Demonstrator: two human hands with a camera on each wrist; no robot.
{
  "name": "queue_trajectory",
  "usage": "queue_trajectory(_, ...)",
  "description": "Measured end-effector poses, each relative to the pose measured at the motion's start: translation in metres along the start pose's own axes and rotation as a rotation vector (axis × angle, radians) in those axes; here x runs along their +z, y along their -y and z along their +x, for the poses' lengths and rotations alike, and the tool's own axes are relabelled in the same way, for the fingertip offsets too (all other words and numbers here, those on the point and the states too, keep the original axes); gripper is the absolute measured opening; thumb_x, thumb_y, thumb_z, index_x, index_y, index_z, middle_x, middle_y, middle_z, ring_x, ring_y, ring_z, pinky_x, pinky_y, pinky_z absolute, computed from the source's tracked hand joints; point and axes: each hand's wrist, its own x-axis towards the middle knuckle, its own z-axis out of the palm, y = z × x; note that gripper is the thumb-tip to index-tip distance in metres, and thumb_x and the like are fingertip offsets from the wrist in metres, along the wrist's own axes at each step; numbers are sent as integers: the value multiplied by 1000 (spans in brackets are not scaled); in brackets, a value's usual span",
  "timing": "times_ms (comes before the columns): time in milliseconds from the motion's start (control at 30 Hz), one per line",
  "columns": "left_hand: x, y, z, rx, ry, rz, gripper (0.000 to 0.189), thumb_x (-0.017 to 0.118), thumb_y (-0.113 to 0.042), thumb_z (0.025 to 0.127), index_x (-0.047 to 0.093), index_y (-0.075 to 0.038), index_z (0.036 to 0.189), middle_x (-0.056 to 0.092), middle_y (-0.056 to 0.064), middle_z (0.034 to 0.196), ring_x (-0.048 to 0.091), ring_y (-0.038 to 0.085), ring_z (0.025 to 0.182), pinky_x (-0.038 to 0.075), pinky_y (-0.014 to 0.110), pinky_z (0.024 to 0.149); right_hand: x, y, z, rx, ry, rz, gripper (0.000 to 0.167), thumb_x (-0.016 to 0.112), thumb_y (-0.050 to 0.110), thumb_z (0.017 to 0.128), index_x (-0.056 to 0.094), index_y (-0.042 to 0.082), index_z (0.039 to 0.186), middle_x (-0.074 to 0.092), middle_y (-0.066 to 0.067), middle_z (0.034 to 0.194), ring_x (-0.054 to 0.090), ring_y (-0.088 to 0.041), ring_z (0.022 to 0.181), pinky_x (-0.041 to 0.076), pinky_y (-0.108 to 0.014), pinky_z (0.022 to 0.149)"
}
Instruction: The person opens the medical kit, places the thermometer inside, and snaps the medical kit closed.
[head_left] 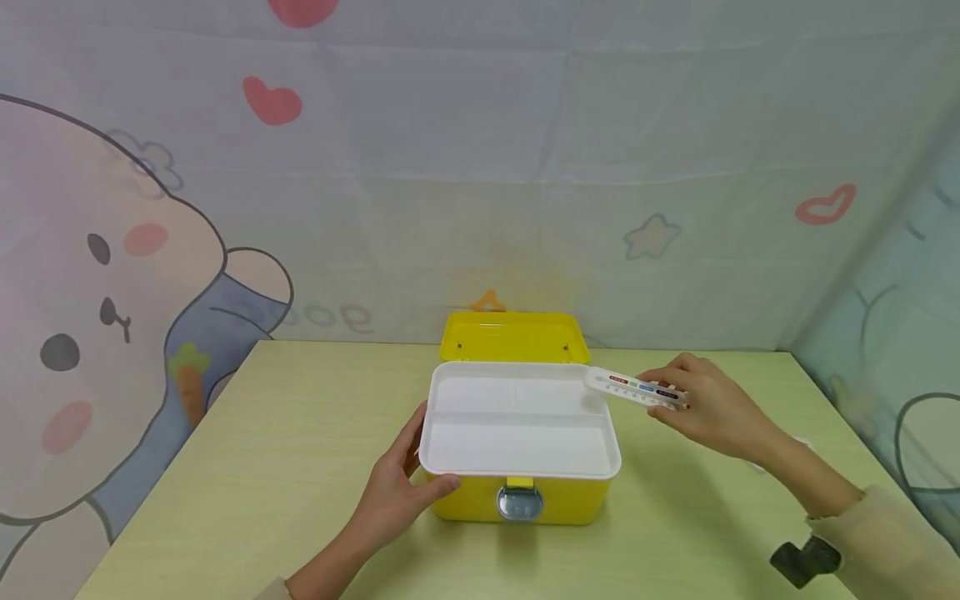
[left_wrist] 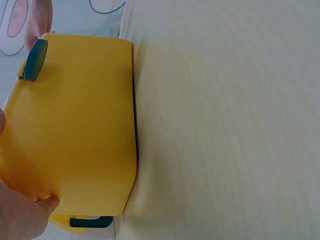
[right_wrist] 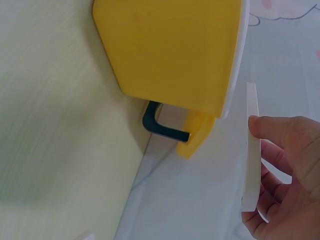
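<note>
A yellow box stands on the table with its lid raised at the back. Its white tray on top has divided compartments with nothing visible in them. My left hand holds the box's left side, thumb at the front, fingers along the side. In my right hand is a slim white strip with coloured labels and small marks, pinched between thumb and fingers. The strip's far end is over or beside the tray's right rear corner; the right wrist view shows it edge-on.
A grey round latch sits on the box's front. A dark green handle shows at the lid. Partly hidden by the right forearm, something small and white lies on the table. A printed cloth hangs behind.
</note>
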Motion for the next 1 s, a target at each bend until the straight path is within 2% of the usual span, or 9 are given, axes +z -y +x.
queue_trajectory(533, 0, 2, 0, 25, 4, -3, 95, 78, -21, 73, 19, -21, 148, 32, 0, 148, 34, 16, 133, 32, 33, 107, 1, 28, 8, -41, 47, 54, 34, 76, 12, 74, 68, 11, 108, 55, 1, 92, 44, -11, 77, 44, -19, 58)
queue_trajectory(1000, 0, 3, 1, 37, 8, 0, 96, 78, -22, 73, 19, -19, 148, 31, 0, 148, 35, 18, 132, 33, 34, 107, 9, 49, 15, -82, 101, 71, 33, 75, 19, 76, 68, 14, 108, 56, 3, 94, 44, -10, 78, 44, -19, 61)
